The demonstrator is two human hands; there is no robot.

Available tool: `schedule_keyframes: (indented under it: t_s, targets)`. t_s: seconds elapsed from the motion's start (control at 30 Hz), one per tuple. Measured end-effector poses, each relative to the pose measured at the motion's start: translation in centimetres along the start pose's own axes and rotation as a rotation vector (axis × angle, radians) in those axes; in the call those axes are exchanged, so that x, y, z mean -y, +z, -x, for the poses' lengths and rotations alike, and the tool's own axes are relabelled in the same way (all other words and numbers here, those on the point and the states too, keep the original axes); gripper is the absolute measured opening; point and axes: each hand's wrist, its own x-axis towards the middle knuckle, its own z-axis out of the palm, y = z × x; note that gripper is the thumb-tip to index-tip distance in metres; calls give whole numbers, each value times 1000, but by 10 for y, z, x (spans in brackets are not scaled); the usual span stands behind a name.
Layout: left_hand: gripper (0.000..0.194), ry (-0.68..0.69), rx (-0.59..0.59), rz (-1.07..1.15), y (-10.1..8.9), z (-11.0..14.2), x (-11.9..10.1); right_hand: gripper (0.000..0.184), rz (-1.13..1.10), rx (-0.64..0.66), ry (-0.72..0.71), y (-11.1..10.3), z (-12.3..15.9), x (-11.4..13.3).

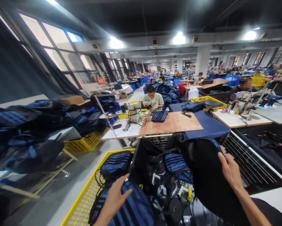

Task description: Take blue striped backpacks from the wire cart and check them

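My right hand (230, 171) grips the edge of a large black fabric piece (205, 175), which has a blue border along its top and hangs at the right. My left hand (116, 194) has its thumb and fingers apart beside a blue bag piece with black stripes (139, 207); whether it touches the piece I cannot tell. Another striped blue piece (117, 161) lies just beyond that hand. Between my hands are a small striped blue piece (177, 163), dark thread cones (175, 208) and crumpled clear plastic.
A yellow crate (80, 201) borders the left side. Ahead, a person (158, 102) sits at a sewing machine (136, 110) by a table with a brown board (176, 123). A white wire rack (256, 160) stands at right. Dark bags (20, 125) are heaped at left.
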Motion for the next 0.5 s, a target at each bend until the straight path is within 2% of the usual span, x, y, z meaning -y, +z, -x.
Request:
schedule_keyframes:
  t_s: [0.07,0.1,0.17,0.23,0.3,0.37,0.4,0.5]
  targets:
    - [75,-9,100,142,43,10,-44,71,-91,39,3,16,30,23]
    - [76,-32,200,228,63,18,-69,65,-131,48,-16,25,48,33]
    - [76,-48,372,439,98,34,-121,52,-206,35,-138,48,88,44]
    - [80,-67,484,662,124,47,-167,36,-225,46,-301,71,130,41]
    - [80,-91,511,774,144,57,-197,29,-203,67,-460,91,171,24]
    - [79,-107,505,757,160,65,-208,35,-143,94,-510,99,201,2]
    - [79,-118,507,724,167,69,-207,39,-126,164,-486,97,209,-8]
    - [85,-180,569,627,184,81,-190,47,-179,543,-334,70,205,-22]
